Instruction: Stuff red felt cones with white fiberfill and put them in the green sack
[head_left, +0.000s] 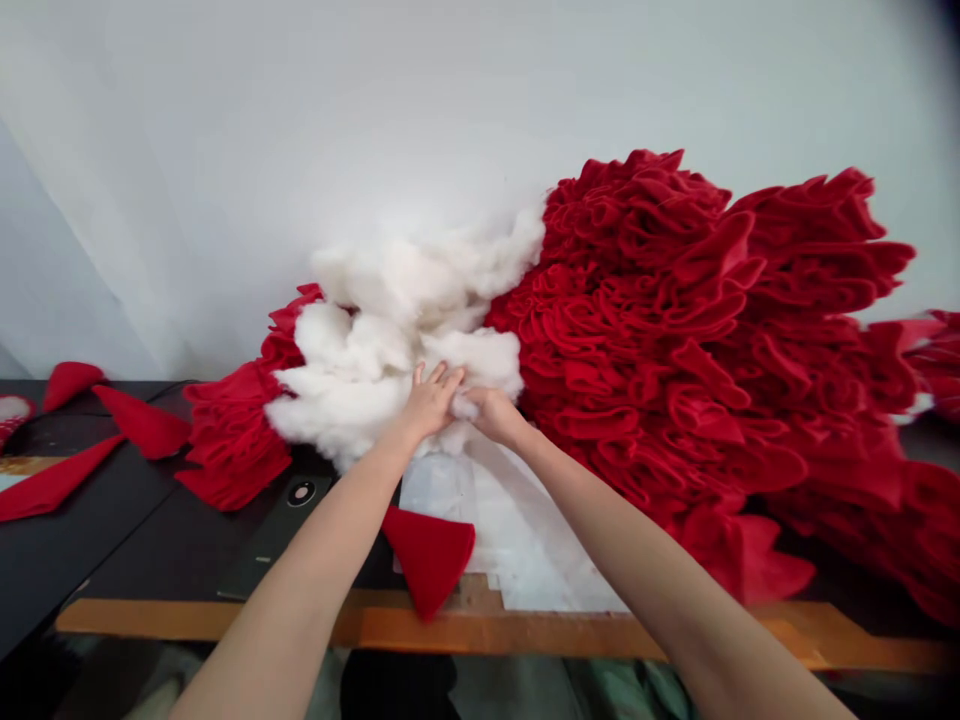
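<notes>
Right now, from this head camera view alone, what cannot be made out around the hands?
Fingertips of the right hand: hidden by the white stuffing, head view.
Table under the red cloth pile: hidden by the pile, head view.
Far end of that pile: cut off by the right edge, head view.
Round disc on the dark panel: too small to identify, head view.
</notes>
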